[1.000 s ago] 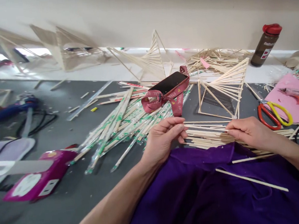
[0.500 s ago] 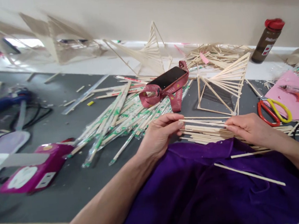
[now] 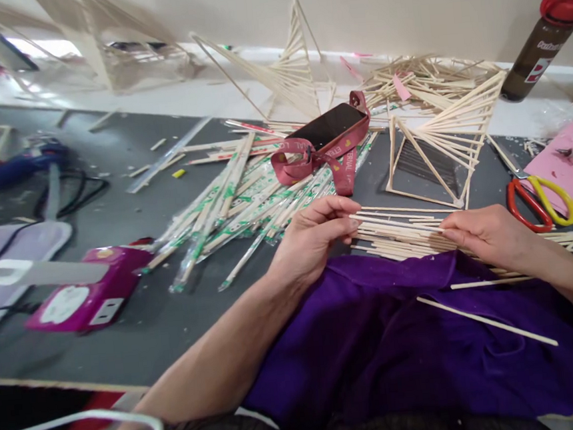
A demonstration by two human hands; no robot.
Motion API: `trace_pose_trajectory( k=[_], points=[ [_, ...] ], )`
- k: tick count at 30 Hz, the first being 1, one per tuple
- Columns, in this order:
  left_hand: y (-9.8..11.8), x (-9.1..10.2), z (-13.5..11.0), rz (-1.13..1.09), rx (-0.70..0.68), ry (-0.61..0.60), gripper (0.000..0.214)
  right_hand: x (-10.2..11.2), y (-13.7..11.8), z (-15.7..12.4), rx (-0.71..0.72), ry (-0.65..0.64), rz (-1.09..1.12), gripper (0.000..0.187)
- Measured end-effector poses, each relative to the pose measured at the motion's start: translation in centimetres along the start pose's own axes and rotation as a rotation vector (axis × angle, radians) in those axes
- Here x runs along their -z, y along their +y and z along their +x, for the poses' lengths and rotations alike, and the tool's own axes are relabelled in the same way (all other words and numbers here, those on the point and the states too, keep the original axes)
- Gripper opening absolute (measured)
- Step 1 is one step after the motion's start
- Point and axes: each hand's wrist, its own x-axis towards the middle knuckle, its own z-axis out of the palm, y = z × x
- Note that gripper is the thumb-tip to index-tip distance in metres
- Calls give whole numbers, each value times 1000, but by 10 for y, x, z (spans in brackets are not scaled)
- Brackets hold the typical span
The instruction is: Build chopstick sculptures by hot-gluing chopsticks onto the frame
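Observation:
My left hand (image 3: 313, 236) and my right hand (image 3: 484, 238) each pinch one end of a thin wooden stick (image 3: 398, 224), held level just above a loose pile of bare sticks (image 3: 404, 245) at the table's front edge. A purple cloth (image 3: 403, 345) lies in front of me, with two loose sticks (image 3: 486, 322) on it. Left of my left hand lies a heap of wrapped chopsticks (image 3: 236, 213) in green-printed sleeves.
A phone on a red lanyard (image 3: 325, 141) rests behind the heap. A stick-frame pyramid (image 3: 436, 155) stands behind the pile, red and yellow scissors (image 3: 540, 199) to its right, a brown bottle (image 3: 537, 49) far right. A magenta power strip (image 3: 87, 292) lies at left.
The view has tilted down and shifted, so everything sits higher in frame. Both hands keep the same grip on the stick over the pile.

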Motion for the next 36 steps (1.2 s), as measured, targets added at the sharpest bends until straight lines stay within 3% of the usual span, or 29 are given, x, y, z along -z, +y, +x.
trace_pose_trajectory(
  k=[6,9,11,17,24,30,36],
  points=[
    [-1,1,-1,100,-106,28,26,9,-9,-2,-145,-165,407,34],
    [0,-1,-5,132,-76,-19,19,10,-10,-2,-198,-132,456,36],
    [-1,-4,-10,139,-15,-100,16,9,-10,-2,-197,-115,433,35],
    [-10,-11,-21,86,87,-317,35,2,-11,1,-72,-138,349,30],
    [-11,-11,-21,23,45,-216,35,-3,-13,3,-197,6,305,23],
    [-12,-24,-22,-128,124,-155,31,-16,-10,2,2,85,59,29],
    [-8,-33,-18,-45,76,-140,27,-23,-14,2,82,38,-103,36]
  ],
)
